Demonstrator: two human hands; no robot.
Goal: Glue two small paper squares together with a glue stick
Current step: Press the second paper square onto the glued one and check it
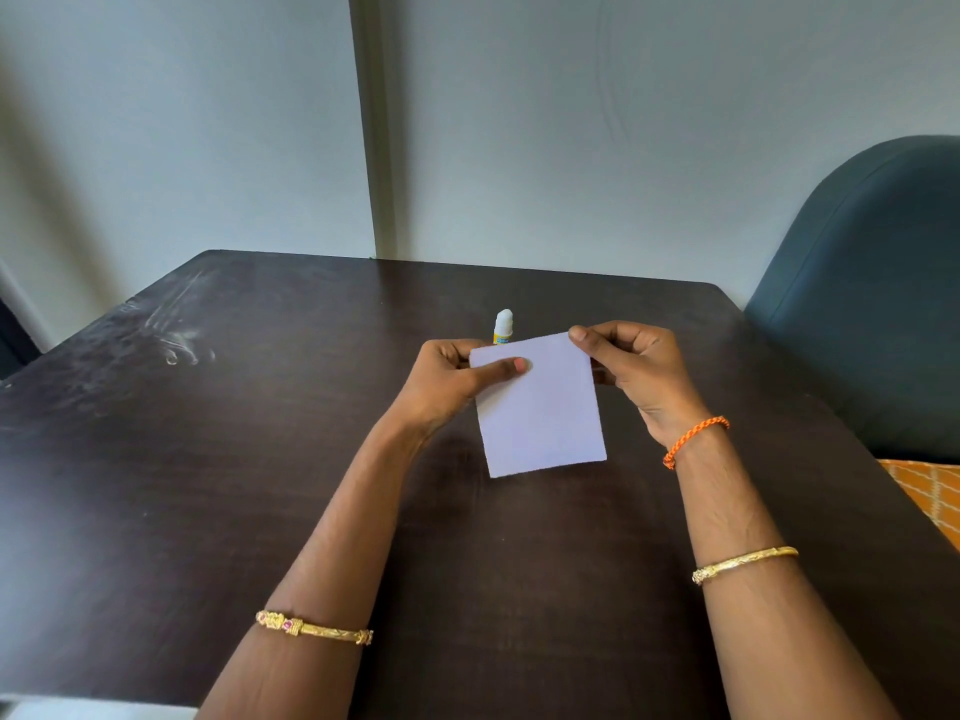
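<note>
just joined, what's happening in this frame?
A person holds a white paper square up over the dark wooden table with both bare hands. The left hand pinches its upper left corner, thumb on the front face; the right hand pinches the upper right corner. Only one sheet is visible; whether a second lies behind it cannot be told. A small glue stick with a white cap stands upright on the table behind the paper, untouched.
</note>
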